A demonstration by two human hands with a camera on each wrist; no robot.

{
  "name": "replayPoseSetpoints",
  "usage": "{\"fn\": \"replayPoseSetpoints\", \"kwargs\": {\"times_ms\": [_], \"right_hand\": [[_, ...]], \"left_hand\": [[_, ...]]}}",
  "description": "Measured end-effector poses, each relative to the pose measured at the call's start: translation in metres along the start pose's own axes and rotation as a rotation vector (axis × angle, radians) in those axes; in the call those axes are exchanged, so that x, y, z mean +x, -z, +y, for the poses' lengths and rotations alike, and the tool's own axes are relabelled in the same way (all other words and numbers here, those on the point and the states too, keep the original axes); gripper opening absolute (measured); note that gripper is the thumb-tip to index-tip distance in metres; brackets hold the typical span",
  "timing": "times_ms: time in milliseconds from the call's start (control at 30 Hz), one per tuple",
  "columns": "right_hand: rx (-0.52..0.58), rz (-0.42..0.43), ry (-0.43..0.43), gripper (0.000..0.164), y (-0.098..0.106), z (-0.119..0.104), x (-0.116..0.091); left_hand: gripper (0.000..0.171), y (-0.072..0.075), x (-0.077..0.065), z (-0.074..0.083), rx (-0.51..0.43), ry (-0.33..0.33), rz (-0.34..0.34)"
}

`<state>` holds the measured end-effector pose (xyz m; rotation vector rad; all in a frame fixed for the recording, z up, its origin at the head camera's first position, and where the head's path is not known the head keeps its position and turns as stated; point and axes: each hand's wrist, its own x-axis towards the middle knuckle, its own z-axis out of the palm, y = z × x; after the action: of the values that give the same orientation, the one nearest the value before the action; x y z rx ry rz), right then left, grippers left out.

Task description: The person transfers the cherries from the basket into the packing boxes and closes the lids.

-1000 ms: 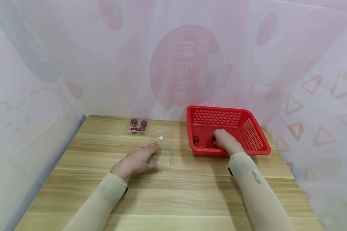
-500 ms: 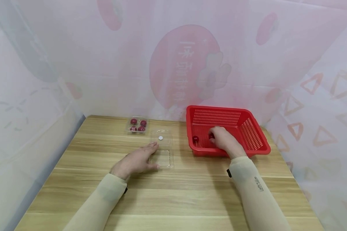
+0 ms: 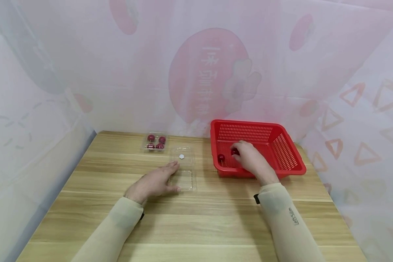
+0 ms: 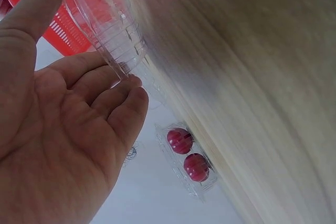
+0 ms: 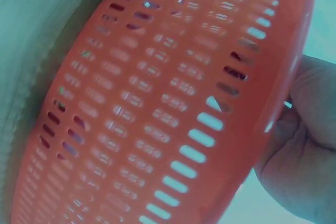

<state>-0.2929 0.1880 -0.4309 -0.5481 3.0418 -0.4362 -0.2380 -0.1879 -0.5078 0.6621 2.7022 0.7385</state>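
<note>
My right hand (image 3: pixel 250 158) reaches over the near rim of the red plastic basket (image 3: pixel 291 151) and pinches a shiny dark red cherry (image 3: pixel 234 151) inside it. Another cherry (image 3: pixel 221 157), with a thin stem, lies to its left in the basket. An unfolded clear plastic clamshell box (image 3: pixel 182 179) lies on the table, a small white sticker (image 3: pixel 181 156) on its far half. Beside its left edge rests my left hand (image 3: pixel 154 184), thumb and fingers spread, with fingertips at the plastic (image 4: pixel 107 30). The basket wall (image 5: pixel 152 103) covers most of the right wrist view, hiding my right fingertips.
A clear box (image 3: pixel 155 141) with several cherries stands at the back left of the wooden table (image 3: pixel 196 225). Patterned cloth (image 3: pixel 134 91) hangs right behind the table edge and along both sides.
My right hand has moved left and slightly up within the basket; the cherry in its fingers now shows, closer to the other cherry. My left hand and the clamshell stay put.
</note>
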Motion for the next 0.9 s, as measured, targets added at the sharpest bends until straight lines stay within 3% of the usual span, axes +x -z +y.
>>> {"fn": "replayPoseSetpoints", "kwargs": {"times_ms": [167, 900], "right_hand": [[0.018, 0.025, 0.016, 0.026, 0.0, -0.009, -0.002], [0.093, 0.103, 0.113, 0.027, -0.003, -0.05, -0.013]], "left_hand": [[0.097, 0.005, -0.005, 0.01, 0.011, 0.004, -0.001], [0.097, 0.004, -0.003, 0.007, 0.05, -0.014, -0.001]]}}
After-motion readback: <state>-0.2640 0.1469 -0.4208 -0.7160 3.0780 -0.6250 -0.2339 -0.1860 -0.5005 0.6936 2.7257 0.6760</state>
